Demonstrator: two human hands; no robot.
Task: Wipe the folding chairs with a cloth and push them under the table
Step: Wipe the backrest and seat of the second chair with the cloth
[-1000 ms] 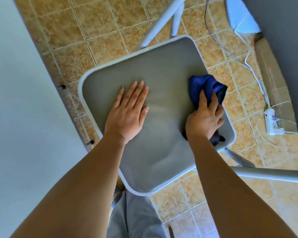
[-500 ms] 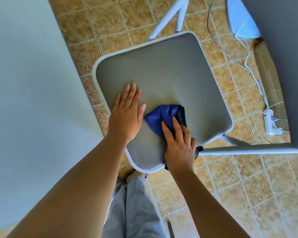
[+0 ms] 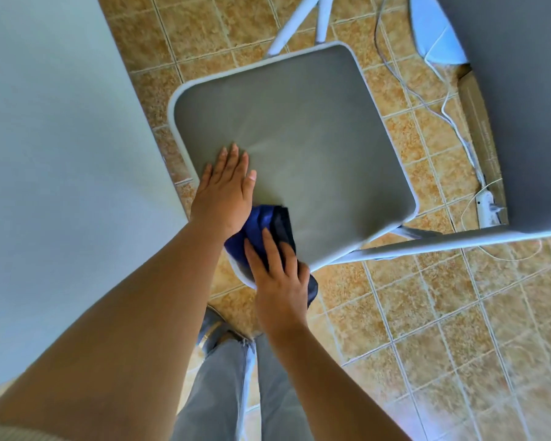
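Note:
A grey folding chair seat (image 3: 306, 144) with a pale rim fills the middle of the head view, its backrest (image 3: 519, 100) at the right. My left hand (image 3: 226, 189) lies flat, fingers together, on the seat's near-left part. My right hand (image 3: 277, 275) presses a blue cloth (image 3: 261, 230) onto the seat's near corner, just beside my left wrist. Part of the cloth hangs over the seat edge under my palm. The white table (image 3: 61, 160) takes up the left side, its edge close to the chair.
Tan tiled floor (image 3: 427, 313) lies all around. White cables (image 3: 449, 119) and a power strip (image 3: 487, 208) run along a cardboard piece (image 3: 481, 122) at the right. White chair legs (image 3: 287, 30) show at the top. My legs in grey trousers (image 3: 236, 386) stand below the seat.
My right hand has swept the cloth from the seat's right edge across to its near-left corner. My left hand stayed flat on the seat. The view has shifted, so the chair sits further right.

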